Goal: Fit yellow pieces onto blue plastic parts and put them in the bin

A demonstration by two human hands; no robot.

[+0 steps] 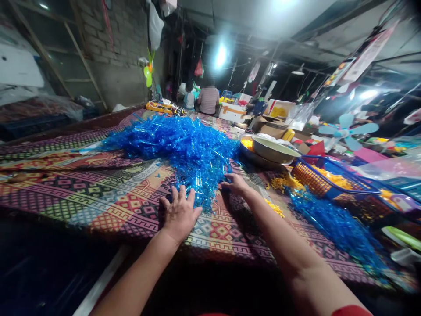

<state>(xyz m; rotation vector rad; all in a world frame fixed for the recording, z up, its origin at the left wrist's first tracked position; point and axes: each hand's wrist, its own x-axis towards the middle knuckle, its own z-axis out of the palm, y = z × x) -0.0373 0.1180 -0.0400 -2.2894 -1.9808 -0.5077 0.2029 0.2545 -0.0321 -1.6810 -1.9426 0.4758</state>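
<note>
A large heap of shiny blue translucent plastic pieces (177, 136) spreads over the patterned mat (128, 193), with a narrower tongue of it reaching toward me. My left hand (181, 210) lies palm down at the near left edge of that tongue, its fingers spread. On the tongue's right side is my right hand (236, 183), fingers apart and their tips close to the blue pieces. Whether those tips touch the pieces I cannot tell. Neither hand shows anything held.
To the right are yellow pieces in a blue basket (335, 175), a second blue pile (342, 228), and stacked metal bowls (271, 149). A fan with light blue blades (347, 130) stands beyond the basket. A seated person (208, 100) is at the back.
</note>
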